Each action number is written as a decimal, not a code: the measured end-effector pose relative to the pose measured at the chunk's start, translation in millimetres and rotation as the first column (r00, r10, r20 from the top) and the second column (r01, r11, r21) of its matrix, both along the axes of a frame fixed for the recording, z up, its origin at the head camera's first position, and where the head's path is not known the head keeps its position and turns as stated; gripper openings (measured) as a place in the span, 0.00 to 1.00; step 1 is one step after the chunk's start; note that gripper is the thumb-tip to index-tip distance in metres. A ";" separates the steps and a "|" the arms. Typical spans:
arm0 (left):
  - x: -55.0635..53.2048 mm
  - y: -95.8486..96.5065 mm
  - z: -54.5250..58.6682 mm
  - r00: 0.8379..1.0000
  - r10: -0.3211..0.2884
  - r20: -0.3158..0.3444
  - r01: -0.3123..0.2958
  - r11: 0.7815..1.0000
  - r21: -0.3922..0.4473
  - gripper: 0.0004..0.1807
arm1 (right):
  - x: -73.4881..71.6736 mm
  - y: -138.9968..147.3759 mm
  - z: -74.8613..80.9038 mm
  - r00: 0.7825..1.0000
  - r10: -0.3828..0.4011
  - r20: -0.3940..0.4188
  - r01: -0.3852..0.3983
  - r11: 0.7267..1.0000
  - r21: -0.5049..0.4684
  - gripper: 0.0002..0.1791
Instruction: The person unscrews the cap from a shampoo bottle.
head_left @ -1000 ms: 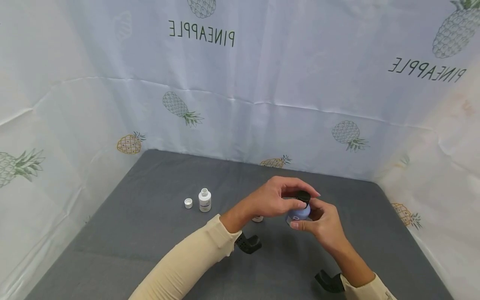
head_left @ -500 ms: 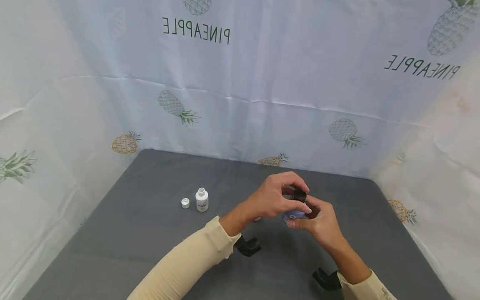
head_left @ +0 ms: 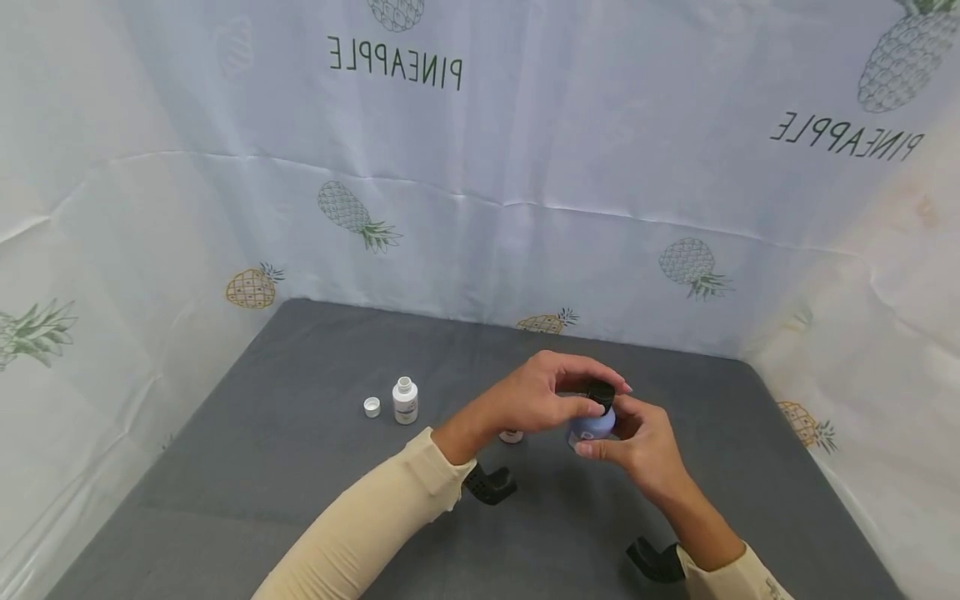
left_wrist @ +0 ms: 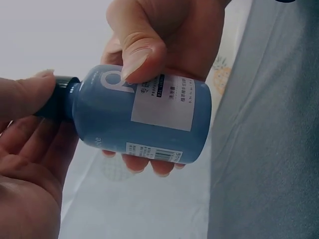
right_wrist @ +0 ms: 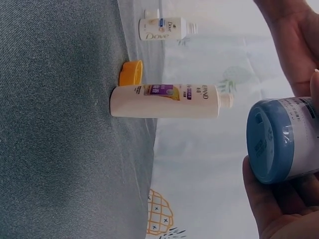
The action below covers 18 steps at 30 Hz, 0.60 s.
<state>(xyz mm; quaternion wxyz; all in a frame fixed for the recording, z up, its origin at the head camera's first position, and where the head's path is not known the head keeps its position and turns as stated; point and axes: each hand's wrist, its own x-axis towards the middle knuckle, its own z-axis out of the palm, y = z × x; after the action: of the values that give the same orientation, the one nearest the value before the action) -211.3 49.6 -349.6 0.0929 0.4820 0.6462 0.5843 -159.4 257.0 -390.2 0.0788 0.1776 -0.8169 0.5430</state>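
Note:
A blue shampoo bottle [left_wrist: 104, 117] with a black cap [head_left: 601, 396] is held up over the grey table, upright and slightly tilted in the head view. My right hand [head_left: 651, 442] grips its body, thumb on the near side and fingers round the far side. From the left, my left hand [head_left: 543, 396] pinches the black cap between thumb and fingers. The cap sits on the bottle's neck in the left wrist view. A white bottle [right_wrist: 164, 101] without a cap stands on the table, mostly hidden behind my left hand in the head view.
A yellow cap [right_wrist: 131, 73] lies beside that white bottle. Farther left stands a smaller white Dove bottle [head_left: 406, 402], its neck bare, with a white cap [head_left: 372, 407] next to it. A pineapple-print curtain [head_left: 495, 167] rises behind the grey table [head_left: 262, 467].
My left hand turned round the black cap, its thumb swinging across the bottle's front and then back left. My right hand keeps its grip on the blue bottle, which moved slightly left in view.

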 end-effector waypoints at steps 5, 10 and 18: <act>1.5 2.3 -3.0 0.997 0.072 -0.018 -0.072 0.997 0.018 0.16 | 1.2 -0.9 0.2 1.000 0.008 0.003 -0.008 1.000 -0.012 0.24; 3.0 6.7 -6.9 0.991 0.128 -0.032 -0.126 0.991 0.050 0.17 | 1.6 -0.4 -0.2 1.000 0.007 0.004 -0.007 1.000 -0.009 0.29; 4.4 11.5 -9.9 0.991 0.133 -0.028 -0.130 0.988 0.088 0.19 | 2.5 2.6 -2.2 0.999 0.041 0.006 -0.040 0.999 -0.033 0.29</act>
<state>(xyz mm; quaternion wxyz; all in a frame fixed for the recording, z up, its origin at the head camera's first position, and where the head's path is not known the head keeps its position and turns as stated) -206.9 61.1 -359.5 0.0222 0.4517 0.6522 0.6084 -156.8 259.6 -392.4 0.0680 0.1911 -0.8044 0.5584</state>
